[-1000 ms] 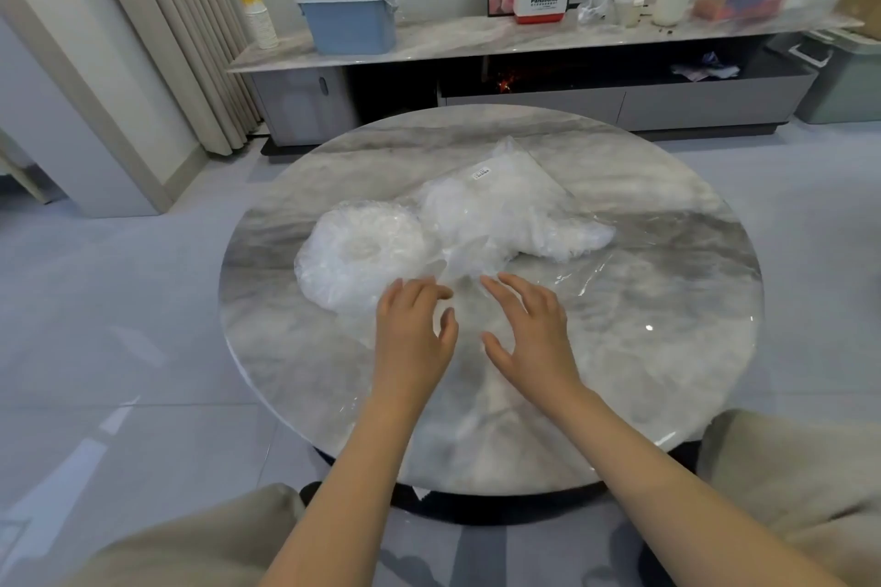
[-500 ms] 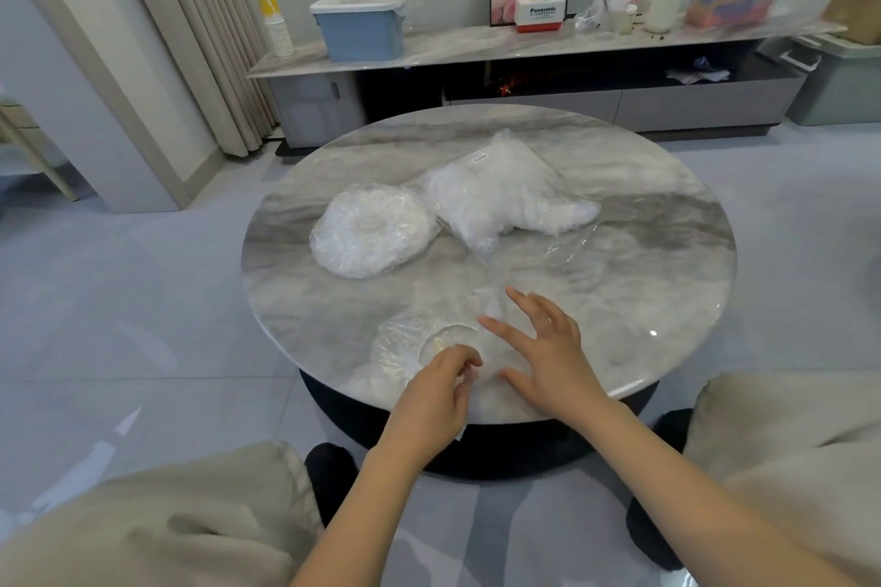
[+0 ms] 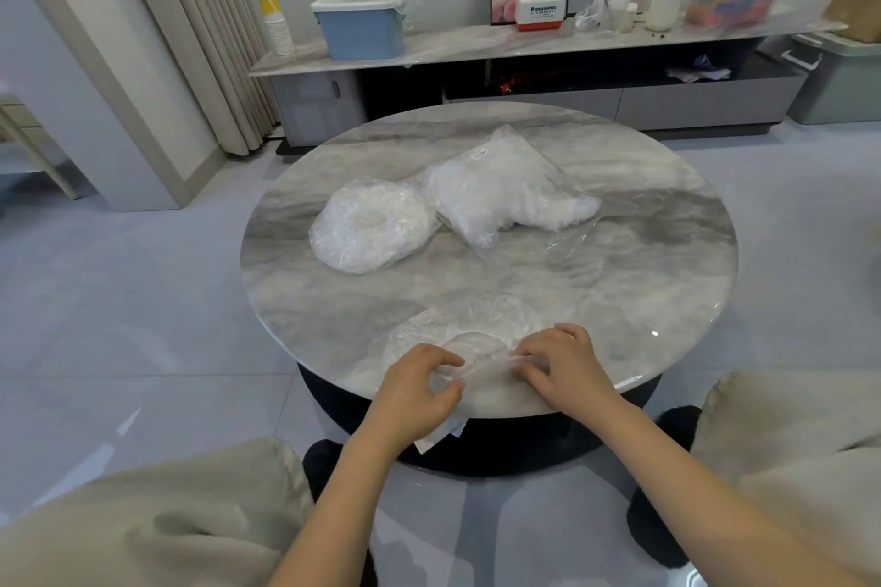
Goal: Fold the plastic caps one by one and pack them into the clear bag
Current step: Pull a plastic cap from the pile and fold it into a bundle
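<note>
Hands pinch one plastic cap (image 3: pixel 469 324) low in the frame: left hand (image 3: pixel 414 388), right hand (image 3: pixel 565 365); I should fold evenly, edges matched.

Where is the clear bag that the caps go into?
In the head view the clear bag lies at the far middle of the round table, just right of the stack of caps.

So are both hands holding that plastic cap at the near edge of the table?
Yes, the left hand and right hand both pinch the plastic cap.
</note>
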### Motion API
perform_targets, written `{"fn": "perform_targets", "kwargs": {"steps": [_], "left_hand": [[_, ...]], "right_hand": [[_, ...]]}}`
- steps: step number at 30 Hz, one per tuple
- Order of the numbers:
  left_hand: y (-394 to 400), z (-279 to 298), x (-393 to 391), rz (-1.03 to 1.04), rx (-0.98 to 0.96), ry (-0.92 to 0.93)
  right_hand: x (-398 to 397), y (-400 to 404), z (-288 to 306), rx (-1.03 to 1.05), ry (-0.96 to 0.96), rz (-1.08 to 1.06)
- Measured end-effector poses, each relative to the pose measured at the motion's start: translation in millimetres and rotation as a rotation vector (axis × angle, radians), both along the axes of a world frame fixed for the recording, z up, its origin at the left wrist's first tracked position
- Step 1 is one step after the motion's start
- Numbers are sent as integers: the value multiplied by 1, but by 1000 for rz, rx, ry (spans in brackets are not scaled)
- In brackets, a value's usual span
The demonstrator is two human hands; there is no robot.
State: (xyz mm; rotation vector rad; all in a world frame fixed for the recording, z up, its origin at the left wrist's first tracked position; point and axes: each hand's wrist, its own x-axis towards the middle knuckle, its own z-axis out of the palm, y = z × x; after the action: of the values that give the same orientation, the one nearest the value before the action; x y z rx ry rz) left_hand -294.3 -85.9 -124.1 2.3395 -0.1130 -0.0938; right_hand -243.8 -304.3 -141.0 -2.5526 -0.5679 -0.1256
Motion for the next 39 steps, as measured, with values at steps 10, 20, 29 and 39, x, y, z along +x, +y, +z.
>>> {"fn": "perform_targets", "kwargs": {"steps": [10, 20, 29, 39], "left_hand": [[11, 4, 19, 272, -188, 32], [2, -1, 49, 364, 103, -86], [1, -23, 71, 295, 582, -140], [-26, -9, 57, 310, 433, -585]], "right_hand": [[12, -2, 8, 266, 297, -229], [19, 3, -1, 152, 216, -448], [19, 6, -2, -65, 93, -469], [20, 5, 4, -49, 130, -536]]}}
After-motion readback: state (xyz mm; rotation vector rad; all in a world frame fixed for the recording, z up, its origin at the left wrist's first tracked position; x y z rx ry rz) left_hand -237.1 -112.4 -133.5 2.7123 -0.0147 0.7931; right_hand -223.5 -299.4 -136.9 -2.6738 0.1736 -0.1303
